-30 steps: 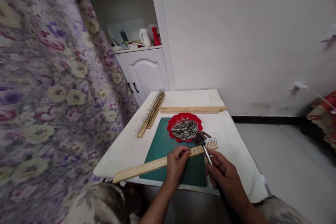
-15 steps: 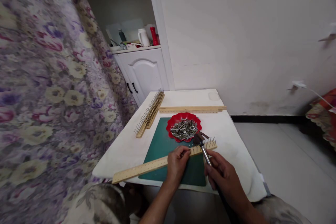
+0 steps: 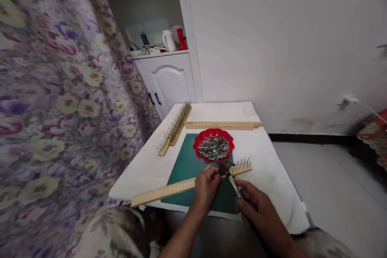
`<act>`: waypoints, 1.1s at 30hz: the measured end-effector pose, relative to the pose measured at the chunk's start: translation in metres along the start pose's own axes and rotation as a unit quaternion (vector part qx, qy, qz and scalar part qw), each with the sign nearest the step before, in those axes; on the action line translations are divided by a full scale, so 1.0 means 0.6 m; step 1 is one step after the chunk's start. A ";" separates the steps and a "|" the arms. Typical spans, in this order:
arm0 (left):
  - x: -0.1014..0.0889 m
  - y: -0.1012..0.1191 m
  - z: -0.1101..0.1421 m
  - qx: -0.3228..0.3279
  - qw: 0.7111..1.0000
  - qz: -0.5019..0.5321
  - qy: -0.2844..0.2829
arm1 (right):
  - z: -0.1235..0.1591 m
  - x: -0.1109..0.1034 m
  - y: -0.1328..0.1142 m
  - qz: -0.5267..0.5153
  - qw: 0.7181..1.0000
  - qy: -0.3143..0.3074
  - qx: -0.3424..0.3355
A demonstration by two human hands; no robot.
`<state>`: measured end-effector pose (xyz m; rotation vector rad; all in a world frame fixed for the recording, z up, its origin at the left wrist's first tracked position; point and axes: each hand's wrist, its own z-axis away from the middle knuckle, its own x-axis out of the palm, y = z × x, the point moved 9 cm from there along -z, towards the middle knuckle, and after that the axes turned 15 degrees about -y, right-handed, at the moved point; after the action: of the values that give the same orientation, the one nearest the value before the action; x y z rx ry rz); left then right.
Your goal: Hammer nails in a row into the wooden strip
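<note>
A long wooden strip (image 3: 169, 190) lies slantwise across a green cutting mat (image 3: 187, 165) on the white table (image 3: 145, 169). Several nails stand in a row at its right end (image 3: 242, 166). My left hand (image 3: 207, 187) is closed in a pinch on the strip, just left of the nail row; whether a nail sits between the fingertips is hidden. My right hand (image 3: 256, 207) grips the handle of a small hammer (image 3: 227, 171), whose head sits low over the strip beside my left fingertips. A red dish (image 3: 214, 147) full of loose nails stands just behind.
A finished strip bristling with nails (image 3: 174, 129) lies at the table's left rear, and plain wooden strips (image 3: 222, 125) lie along the back. A flowered curtain (image 3: 60, 100) hangs close on the left. A white cabinet (image 3: 165, 80) stands behind; a white wall is on the right.
The hammer head has come down and leftward from beside the red dish to the strip by my left fingertips. My left hand has stayed on the strip.
</note>
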<state>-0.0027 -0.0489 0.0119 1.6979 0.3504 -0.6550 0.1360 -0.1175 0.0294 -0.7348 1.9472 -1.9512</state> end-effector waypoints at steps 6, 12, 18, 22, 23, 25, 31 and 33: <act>0.000 -0.003 0.000 -0.006 1.000 0.003 0.000 | -0.005 0.001 -0.002 -0.003 1.000 0.010 -0.005; -0.001 -0.001 -0.001 -0.008 1.000 -0.007 0.004 | -0.004 0.002 -0.001 -0.001 1.000 0.012 -0.002; -0.001 -0.004 0.000 -0.011 1.000 -0.010 0.004 | -0.004 0.006 0.001 0.001 1.000 0.009 -0.007; -0.001 -0.005 0.000 -0.009 1.000 -0.011 0.003 | -0.003 0.004 -0.001 0.006 1.000 0.016 0.001; -0.001 -0.005 0.000 -0.010 1.000 -0.013 0.003 | -0.002 0.003 -0.002 0.006 1.000 0.018 0.002; -0.001 -0.006 0.000 -0.013 1.000 -0.017 0.004 | -0.003 0.004 -0.002 0.007 1.000 0.015 0.004; 0.000 -0.006 0.002 -0.010 1.000 -0.012 0.003 | -0.003 0.000 -0.002 0.005 1.000 0.014 -0.004; 0.000 -0.005 0.003 -0.008 1.000 -0.007 0.002 | -0.001 -0.006 -0.003 0.003 0.999 0.028 -0.014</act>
<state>-0.0047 -0.0499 0.0096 1.6835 0.3696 -0.6580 0.1391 -0.1146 0.0307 -0.6869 2.0109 -1.9659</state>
